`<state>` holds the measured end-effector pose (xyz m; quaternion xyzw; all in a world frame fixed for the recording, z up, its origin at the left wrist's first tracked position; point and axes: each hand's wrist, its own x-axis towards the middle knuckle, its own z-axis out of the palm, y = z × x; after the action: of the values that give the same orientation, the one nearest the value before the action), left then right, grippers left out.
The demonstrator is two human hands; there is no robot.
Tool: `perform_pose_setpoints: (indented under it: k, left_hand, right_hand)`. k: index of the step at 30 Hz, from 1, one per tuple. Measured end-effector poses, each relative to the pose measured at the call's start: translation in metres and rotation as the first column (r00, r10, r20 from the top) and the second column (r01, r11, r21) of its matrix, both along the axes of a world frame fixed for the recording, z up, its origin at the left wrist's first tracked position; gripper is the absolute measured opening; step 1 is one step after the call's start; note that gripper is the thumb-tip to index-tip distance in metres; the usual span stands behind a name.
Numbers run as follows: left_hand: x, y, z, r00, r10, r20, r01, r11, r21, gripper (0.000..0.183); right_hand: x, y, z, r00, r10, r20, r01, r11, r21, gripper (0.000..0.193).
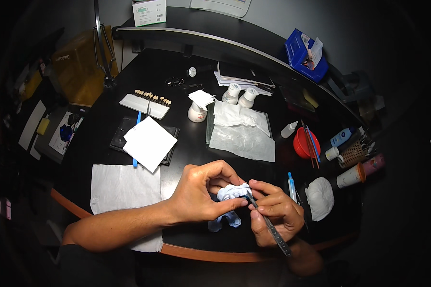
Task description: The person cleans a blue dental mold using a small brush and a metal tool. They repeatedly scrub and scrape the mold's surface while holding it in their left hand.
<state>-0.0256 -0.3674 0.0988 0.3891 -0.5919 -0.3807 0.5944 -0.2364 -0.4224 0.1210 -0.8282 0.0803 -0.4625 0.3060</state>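
Observation:
My left hand [202, 191] grips a pale blue dental cast [231, 192] between thumb and fingers, just above the near edge of the black table [187, 81]. A second pale blue cast piece [223, 221] hangs below it, partly hidden by my hand. My right hand [276, 210] holds a thin metal hand tool [273, 230] like a pen, its tip touching the cast's right side. Both hands meet over the table's front edge.
A white paper towel [124, 186] lies at the front left, a white sheet on a dark pad [150, 142] behind it. A tooth shade guide [146, 103], small white jars [233, 93], a glass slab with tissues [242, 131], a red bowl [303, 142] and cups [350, 176] stand around.

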Motion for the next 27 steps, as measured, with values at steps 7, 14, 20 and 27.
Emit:
perform_pose_setpoints:
  k: [7, 14, 20, 27]
  left_hand:
    - [-0.002, 0.0, -0.005, 0.999, 0.033, -0.012, -0.033, 0.999, -0.036, 0.034]
    - [0.0, 0.002, -0.001, 1.0, 0.004, 0.017, -0.006, 0.992, 0.123, 0.033]
    - [0.0, 0.002, 0.0, 0.993, -0.075, -0.094, 0.088, 0.986, 0.144, 0.031]
    - [0.001, 0.001, 0.0, 0.996, -0.08, -0.04, 0.082, 0.995, 0.049, 0.035]
  right_hand:
    - [-0.004, 0.001, 0.006, 1.0, -0.002, -0.02, 0.0, 0.994, -0.113, 0.017]
    - [0.0, 0.001, -0.001, 0.999, 0.023, -0.027, -0.024, 0.998, -0.062, 0.018]
    - [0.0, -0.005, -0.002, 0.999, 0.021, -0.042, -0.023, 0.998, -0.06, 0.016]
    - [-0.001, -0.005, 0.001, 0.999, -0.017, -0.042, 0.015, 0.998, -0.053, 0.017]
